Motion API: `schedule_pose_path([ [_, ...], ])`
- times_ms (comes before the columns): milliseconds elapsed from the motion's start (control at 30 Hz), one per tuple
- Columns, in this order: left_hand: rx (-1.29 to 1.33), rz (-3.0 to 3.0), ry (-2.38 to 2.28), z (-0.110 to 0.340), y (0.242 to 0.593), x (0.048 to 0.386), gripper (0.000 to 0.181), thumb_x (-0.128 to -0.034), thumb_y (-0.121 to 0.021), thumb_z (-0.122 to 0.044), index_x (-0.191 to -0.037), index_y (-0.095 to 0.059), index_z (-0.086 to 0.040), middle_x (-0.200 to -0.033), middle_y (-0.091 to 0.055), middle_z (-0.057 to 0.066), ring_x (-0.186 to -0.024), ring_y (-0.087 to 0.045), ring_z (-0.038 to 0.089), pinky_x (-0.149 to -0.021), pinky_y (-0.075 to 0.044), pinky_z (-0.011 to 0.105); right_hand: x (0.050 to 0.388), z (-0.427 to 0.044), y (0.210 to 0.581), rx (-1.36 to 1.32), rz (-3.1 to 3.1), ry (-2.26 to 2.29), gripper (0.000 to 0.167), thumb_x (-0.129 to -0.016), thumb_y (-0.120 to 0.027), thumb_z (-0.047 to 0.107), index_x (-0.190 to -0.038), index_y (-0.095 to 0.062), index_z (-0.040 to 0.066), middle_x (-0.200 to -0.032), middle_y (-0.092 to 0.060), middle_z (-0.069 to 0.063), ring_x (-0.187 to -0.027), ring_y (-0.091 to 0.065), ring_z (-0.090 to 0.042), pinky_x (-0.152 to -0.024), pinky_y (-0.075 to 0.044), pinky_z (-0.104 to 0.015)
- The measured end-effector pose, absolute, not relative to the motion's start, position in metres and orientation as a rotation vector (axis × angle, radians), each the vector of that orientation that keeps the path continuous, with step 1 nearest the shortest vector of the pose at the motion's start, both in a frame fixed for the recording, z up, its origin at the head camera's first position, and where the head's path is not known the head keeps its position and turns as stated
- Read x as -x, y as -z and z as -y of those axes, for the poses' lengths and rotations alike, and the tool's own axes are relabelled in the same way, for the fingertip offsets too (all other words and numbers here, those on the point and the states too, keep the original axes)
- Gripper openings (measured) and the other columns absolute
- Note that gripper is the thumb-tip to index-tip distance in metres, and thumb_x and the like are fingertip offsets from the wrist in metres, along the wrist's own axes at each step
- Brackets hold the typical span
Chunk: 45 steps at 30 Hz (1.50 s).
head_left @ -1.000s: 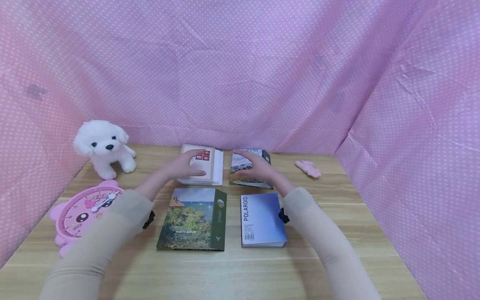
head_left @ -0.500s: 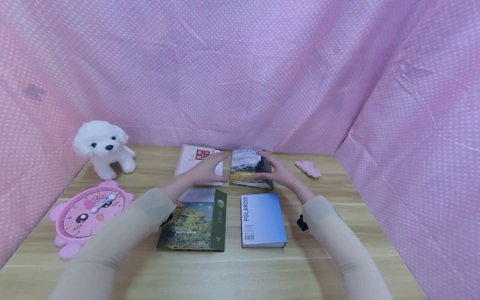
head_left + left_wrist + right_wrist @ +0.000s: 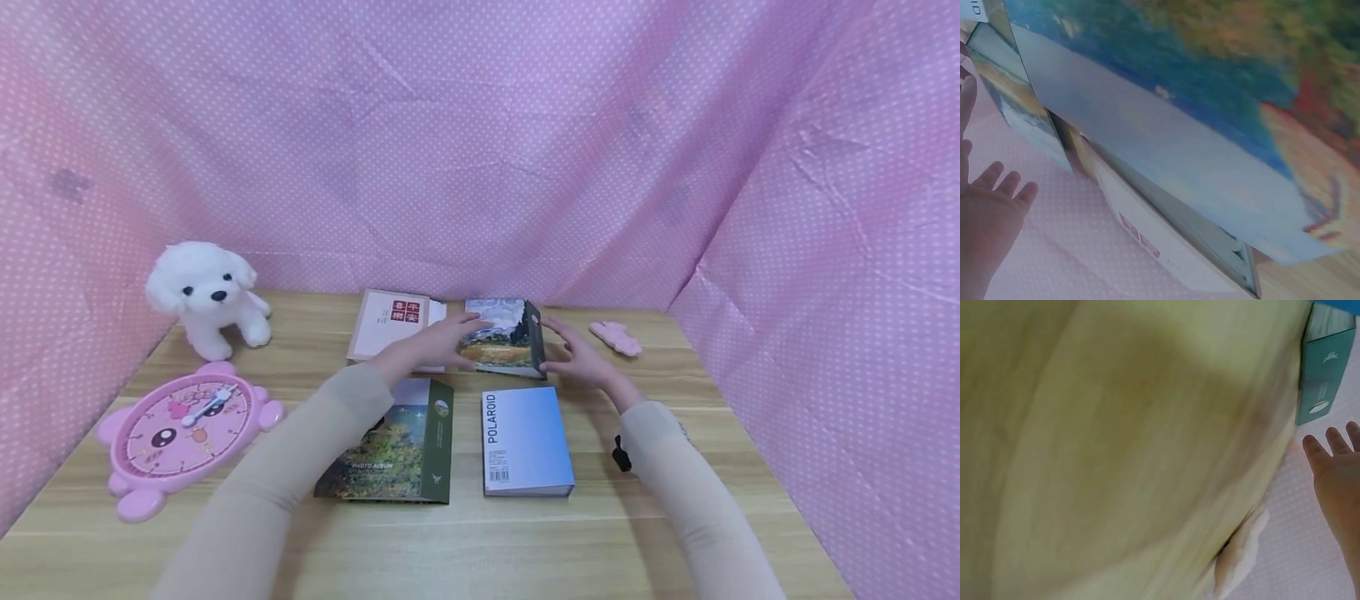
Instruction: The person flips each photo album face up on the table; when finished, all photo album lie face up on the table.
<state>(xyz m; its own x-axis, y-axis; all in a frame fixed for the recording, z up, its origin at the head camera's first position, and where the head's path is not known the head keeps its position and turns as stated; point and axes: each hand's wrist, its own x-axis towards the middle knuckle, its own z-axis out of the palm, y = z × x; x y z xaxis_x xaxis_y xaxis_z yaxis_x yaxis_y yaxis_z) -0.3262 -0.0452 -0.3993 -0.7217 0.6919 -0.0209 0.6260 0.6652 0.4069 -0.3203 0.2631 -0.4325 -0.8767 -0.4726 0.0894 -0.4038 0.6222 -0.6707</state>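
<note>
A photo album with a painted landscape cover point(image 3: 498, 337) and dark green spine point(image 3: 1325, 378) lies at the back of the wooden table. My left hand point(image 3: 441, 342) is at its left edge, fingers spread, partly over the cover. On the spine side, my right hand point(image 3: 588, 360) has thumb and fingers apart; whether either hand touches the album I cannot tell. The white album with red square characters point(image 3: 386, 325) is just left of my left hand. Under my left forearm lies a larger green photo album point(image 3: 405, 454), partly hidden. The blue POLAROID album point(image 3: 525, 442) lies in front.
At the left, a white plush dog point(image 3: 213, 292) sits behind a pink toy clock point(image 3: 187, 425). A small pink object point(image 3: 617, 337) lies right of my right hand. Pink dotted cloth point(image 3: 480, 150) hangs behind the table and on both sides.
Both hands have moved right, from over the two back albums to either side of the landscape album. The white album's cover and the toy clock are less hidden now. The albums have stayed in place.
</note>
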Motion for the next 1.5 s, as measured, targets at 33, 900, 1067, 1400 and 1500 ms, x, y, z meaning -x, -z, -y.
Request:
schedule_pose_path([
  [33, -1.094, -2.694, -0.558, 0.043, 0.400, 0.327, 0.080, -0.0838, -0.072, -0.033, -0.150, -0.028, -0.019, -0.156, -0.017, 0.014, -0.141, -0.022, 0.034, -0.112, -0.027, 0.051, 0.321, -0.265, 0.434, 0.733, -2.744, 1.084, 0.087, -0.081, -0.075, 0.022, -0.150, -0.023, 0.013, -0.157, -0.015, -0.013, -0.141, -0.019, -0.036, -0.110, -0.027, -0.056],
  [900, -0.965, -2.615, -0.479, 0.032, 0.427, 0.339, 0.062, -0.0887, -0.066, -0.015, -0.144, -0.040, -0.025, -0.156, -0.019, 0.014, -0.139, -0.027, 0.032, -0.109, -0.035, 0.043, 0.330, -0.253, 0.448, 0.641, -2.773, 0.788, 0.090, -0.080, -0.075, 0.037, -0.150, -0.023, 0.015, -0.152, -0.026, -0.018, -0.139, -0.024, -0.037, -0.113, -0.022, -0.053],
  [1067, -0.970, -2.607, -0.491, 0.033, 0.425, 0.340, 0.061, -0.0889, -0.065, -0.011, -0.143, -0.041, -0.025, -0.155, -0.020, 0.014, -0.139, -0.028, 0.032, -0.109, -0.035, 0.043, 0.331, -0.251, 0.449, 0.562, -2.787, 0.796, 0.086, -0.082, -0.071, 0.040, -0.150, -0.023, 0.020, -0.152, -0.026, -0.018, -0.139, -0.025, -0.036, -0.112, -0.026, -0.053],
  [1400, -0.985, -2.600, -0.540, 0.036, 0.426, 0.338, 0.059, -0.0896, -0.063, -0.010, -0.143, -0.041, -0.021, -0.153, -0.024, 0.015, -0.138, -0.028, 0.032, -0.111, -0.032, 0.045, 0.326, -0.245, 0.444, 0.490, -2.784, 0.836, 0.084, -0.086, -0.064, 0.046, -0.151, -0.018, 0.019, -0.153, -0.024, -0.020, -0.139, -0.025, -0.038, -0.112, -0.026, -0.053],
  [1500, -0.951, -2.606, -0.529, 0.034, 0.426, 0.338, 0.060, -0.0898, -0.063, -0.012, -0.144, -0.039, -0.022, -0.154, -0.023, 0.012, -0.139, -0.028, 0.029, -0.112, -0.031, 0.042, 0.324, -0.244, 0.444, 0.497, -2.769, 0.887, 0.084, -0.086, -0.064, 0.044, -0.151, -0.018, 0.017, -0.154, -0.021, -0.019, -0.140, -0.022, -0.037, -0.113, -0.024, -0.052],
])
